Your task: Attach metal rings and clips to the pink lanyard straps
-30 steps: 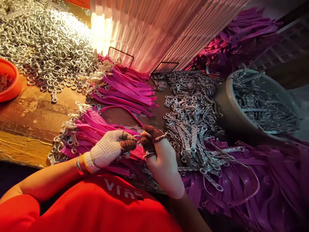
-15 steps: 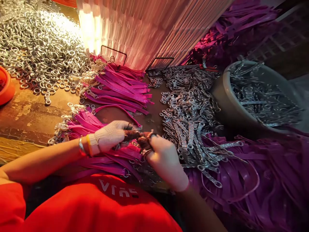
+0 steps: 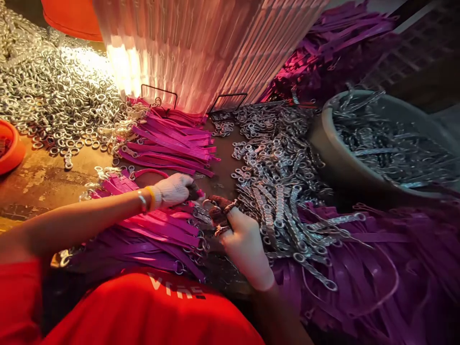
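Note:
Both hands wear pale gloves with dark, worn fingertips. My left hand is closed on the end of a pink strap, above the nearer bundle of pink straps. Just to its right, my right hand has its fingers curled together beside a small metal ring; whether it grips the ring is hard to make out. A pile of silver metal links lies right of my right hand. Farther back rests another bundle of pink straps with rings on their left ends.
A large heap of metal rings covers the back left, near an orange bowl. Ribbed translucent sheeting stands behind the straps. At the right, a grey bucket holds metal pieces, with purple straps below it.
My hands have moved apart from each other, and a pink strap end now shows at my left fingertips. The whole view has shifted slightly.

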Action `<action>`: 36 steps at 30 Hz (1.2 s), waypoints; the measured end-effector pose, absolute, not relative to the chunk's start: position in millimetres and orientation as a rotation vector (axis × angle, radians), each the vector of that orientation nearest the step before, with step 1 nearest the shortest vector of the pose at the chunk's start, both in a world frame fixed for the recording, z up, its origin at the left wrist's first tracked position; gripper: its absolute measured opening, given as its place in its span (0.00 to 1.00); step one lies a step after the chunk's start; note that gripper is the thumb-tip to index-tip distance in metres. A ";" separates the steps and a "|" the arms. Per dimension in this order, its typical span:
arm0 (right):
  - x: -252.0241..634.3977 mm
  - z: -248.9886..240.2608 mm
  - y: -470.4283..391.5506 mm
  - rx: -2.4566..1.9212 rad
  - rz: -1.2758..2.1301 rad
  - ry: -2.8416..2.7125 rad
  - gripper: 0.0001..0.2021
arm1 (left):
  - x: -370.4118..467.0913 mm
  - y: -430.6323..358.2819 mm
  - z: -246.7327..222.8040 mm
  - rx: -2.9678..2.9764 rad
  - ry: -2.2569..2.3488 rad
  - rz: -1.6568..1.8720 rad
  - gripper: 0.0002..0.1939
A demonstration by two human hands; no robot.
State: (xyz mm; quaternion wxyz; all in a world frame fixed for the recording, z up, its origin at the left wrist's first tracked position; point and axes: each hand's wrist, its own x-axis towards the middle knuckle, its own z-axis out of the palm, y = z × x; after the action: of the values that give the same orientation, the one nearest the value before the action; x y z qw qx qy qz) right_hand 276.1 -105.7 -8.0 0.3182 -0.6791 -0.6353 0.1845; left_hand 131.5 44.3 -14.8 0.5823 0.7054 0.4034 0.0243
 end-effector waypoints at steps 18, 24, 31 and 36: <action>233.8 -0.5 -104.8 -1.816 0.104 -2.072 0.19 | 60.2 -14.7 11.9 1.291 0.812 0.199 0.25; 227.4 -8.3 -105.1 -1.869 0.044 -2.121 0.15 | 56.4 -17.6 -1.1 1.746 0.727 0.254 0.11; 233.2 7.0 -98.7 -1.816 0.282 -2.137 0.26 | 54.0 -11.3 -4.4 1.519 0.720 0.252 0.18; 235.1 7.7 -98.4 -1.898 0.175 -2.331 0.09 | 51.4 -14.2 -4.5 1.445 0.757 0.212 0.20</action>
State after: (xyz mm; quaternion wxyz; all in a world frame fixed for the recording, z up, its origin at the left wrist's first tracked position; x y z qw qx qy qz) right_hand 235.1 -98.4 7.7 0.0653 -0.6289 -0.7725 0.0581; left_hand 51.4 -14.2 -4.5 0.6802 0.6438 0.3374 0.0947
